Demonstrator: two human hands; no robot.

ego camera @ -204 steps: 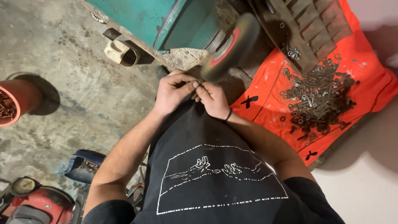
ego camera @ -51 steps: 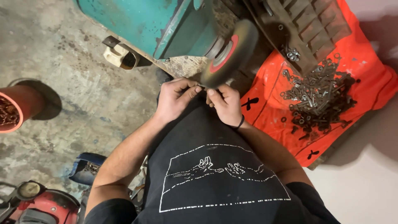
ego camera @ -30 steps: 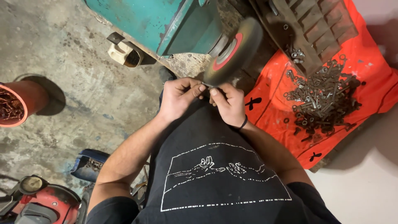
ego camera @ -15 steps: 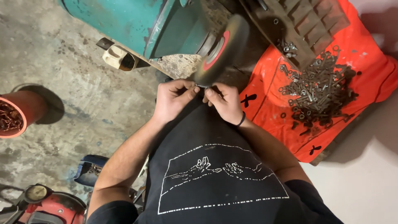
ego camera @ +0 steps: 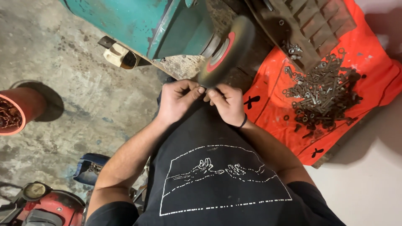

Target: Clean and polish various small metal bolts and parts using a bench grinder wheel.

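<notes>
Where the grinding wheel (ego camera: 226,56) meets both hands, left hand (ego camera: 178,100) and right hand (ego camera: 228,104) fingers pinched shut on a small metal piece (ego camera: 204,89), pressed against wheel's lower edge, orange cloth (ego camera: 356,62) with metal parts (ego camera: 322,92) just right.

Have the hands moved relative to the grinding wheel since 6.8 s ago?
Yes. Both the left hand and right hand now sit up against the lower edge of the wheel; earlier they were lower-left, clear of it.

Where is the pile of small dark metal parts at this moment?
In the head view, the pile of metal parts lies on the orange cloth at upper right, right of the grinding wheel and the right hand.
</notes>
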